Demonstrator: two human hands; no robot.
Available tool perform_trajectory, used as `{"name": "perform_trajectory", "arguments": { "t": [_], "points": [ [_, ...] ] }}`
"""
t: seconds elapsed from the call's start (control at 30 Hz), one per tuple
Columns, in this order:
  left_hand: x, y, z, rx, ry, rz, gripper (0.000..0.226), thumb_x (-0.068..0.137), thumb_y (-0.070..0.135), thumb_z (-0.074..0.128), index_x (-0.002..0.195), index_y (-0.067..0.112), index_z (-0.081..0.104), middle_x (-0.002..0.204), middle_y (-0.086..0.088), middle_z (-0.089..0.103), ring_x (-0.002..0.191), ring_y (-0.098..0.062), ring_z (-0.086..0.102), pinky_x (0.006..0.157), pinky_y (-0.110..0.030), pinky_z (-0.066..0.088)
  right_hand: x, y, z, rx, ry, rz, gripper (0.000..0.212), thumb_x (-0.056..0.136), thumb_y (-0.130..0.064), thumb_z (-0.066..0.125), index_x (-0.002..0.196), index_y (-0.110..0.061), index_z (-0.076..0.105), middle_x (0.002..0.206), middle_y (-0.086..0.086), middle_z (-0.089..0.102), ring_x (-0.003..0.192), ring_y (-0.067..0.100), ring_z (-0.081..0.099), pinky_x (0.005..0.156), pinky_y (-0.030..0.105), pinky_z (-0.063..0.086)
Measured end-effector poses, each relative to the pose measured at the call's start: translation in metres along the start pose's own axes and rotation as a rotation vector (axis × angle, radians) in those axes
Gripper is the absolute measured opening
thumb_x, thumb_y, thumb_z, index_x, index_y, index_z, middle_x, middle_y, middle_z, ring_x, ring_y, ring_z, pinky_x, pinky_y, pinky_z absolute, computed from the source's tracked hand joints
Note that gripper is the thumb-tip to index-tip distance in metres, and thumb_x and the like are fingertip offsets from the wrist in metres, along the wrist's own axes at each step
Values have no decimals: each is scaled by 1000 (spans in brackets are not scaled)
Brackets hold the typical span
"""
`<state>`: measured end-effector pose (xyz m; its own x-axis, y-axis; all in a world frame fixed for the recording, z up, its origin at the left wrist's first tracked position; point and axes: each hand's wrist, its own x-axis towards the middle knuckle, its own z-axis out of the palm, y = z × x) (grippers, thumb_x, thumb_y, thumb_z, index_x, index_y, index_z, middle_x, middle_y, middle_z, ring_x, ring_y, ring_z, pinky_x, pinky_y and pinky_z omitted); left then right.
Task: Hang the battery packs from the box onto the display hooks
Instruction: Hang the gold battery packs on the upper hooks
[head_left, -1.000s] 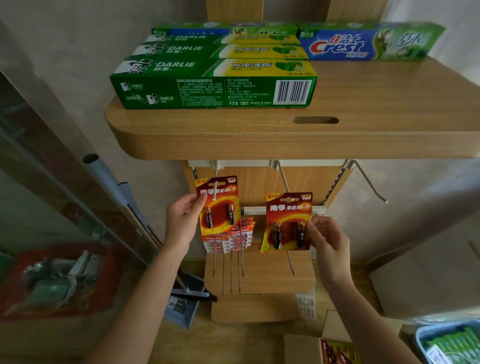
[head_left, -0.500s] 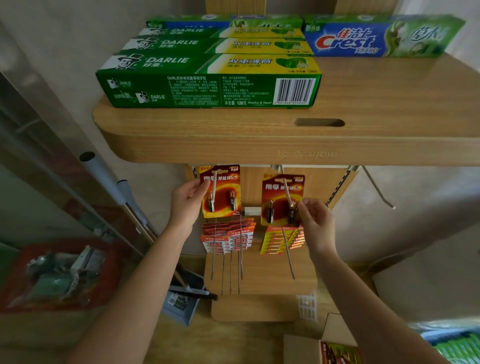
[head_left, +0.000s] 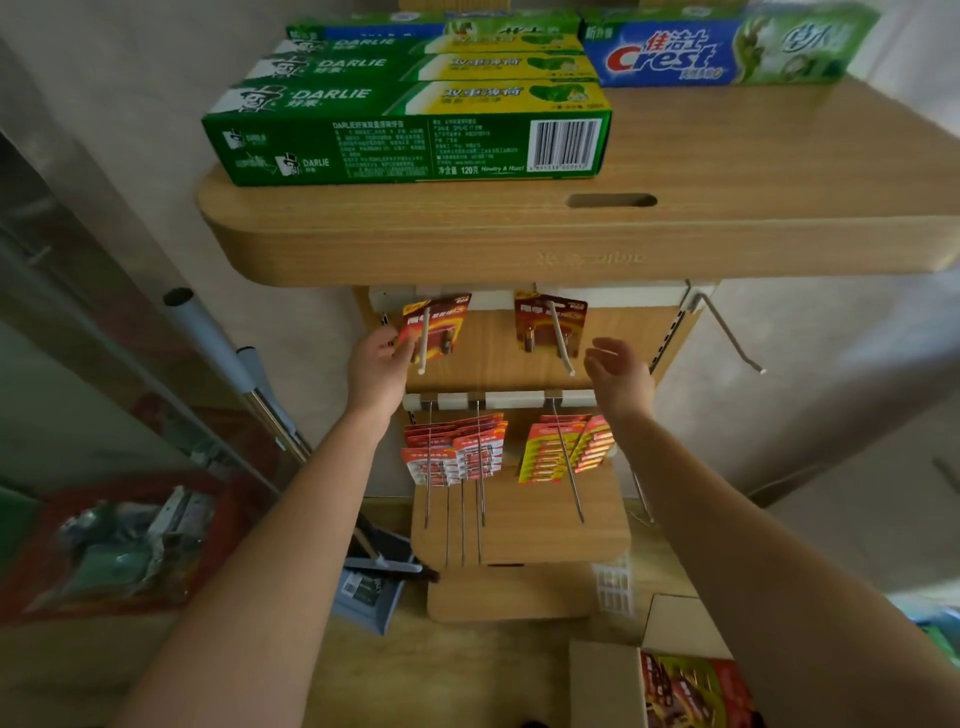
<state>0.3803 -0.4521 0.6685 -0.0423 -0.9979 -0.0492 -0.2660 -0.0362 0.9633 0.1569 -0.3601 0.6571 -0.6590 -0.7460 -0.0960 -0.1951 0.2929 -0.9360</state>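
Red-and-orange carded battery packs hang on two upper white hooks: your left hand (head_left: 376, 358) pinches the left pack (head_left: 434, 327) at its edge, while your right hand (head_left: 618, 371) is released, fingers spread, just beside the right pack (head_left: 550, 325). Green toothpaste cartons (head_left: 405, 130) lie on the wooden shelf (head_left: 675, 244) above; an open cardboard box (head_left: 613, 686) sits on the floor.

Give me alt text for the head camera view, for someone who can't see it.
Two red battery packs hang on the top display hooks under a wooden shelf: the left hand touches the left pack, the open right hand is off the right pack. More packs hang below.
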Motion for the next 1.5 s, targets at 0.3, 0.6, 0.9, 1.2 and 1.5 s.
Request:
{"name": "perform_trajectory", "arguments": {
  "t": [0.3, 0.6, 0.9, 1.2, 1.5],
  "points": [
    [-103, -63, 27, 536, -143, 132, 20, 91, 14, 52, 110, 10, 58, 111, -6, 63, 101, -19, 60, 79, -23, 43, -90, 88, -57, -287, -141, 25, 26, 92, -20, 54, 117, -15, 59, 111, 3, 65, 101, 17, 60, 86, 26, 44],
    [-254, -93, 136, 807, -458, 190, 16, 92, 23, 49, 96, 21, 64, 96, 5, 68, 87, -14, 63, 62, -23, 43, -162, 201, -184, -498, -307, 160, 22, 92, -20, 50, 111, -21, 61, 109, -3, 66, 91, 8, 57, 74, 20, 43],
    [-404, -152, 279, 782, -560, -6, 16, 93, 21, 48, 96, 19, 64, 96, 4, 67, 85, -11, 62, 66, -22, 49, -177, 333, -335, -646, -465, 249, 21, 90, -19, 47, 102, -26, 63, 106, 4, 68, 95, 23, 63, 83, 32, 52],
    [-457, -262, 363, 767, -649, -142, 21, 96, 24, 43, 103, 19, 62, 105, 3, 66, 90, -10, 61, 61, -13, 39, -165, 465, -359, -639, -455, 357, 22, 92, -18, 45, 104, -20, 63, 100, 6, 69, 91, 25, 63, 81, 34, 52],
    [-406, -504, 475, 703, -621, -136, 20, 96, 18, 43, 107, 18, 60, 114, 0, 62, 97, -11, 60, 82, -22, 50, -118, 704, -266, -609, -497, 355, 25, 89, -11, 45, 85, -23, 66, 98, 9, 71, 90, 26, 66, 64, 29, 46]
  ]
}}
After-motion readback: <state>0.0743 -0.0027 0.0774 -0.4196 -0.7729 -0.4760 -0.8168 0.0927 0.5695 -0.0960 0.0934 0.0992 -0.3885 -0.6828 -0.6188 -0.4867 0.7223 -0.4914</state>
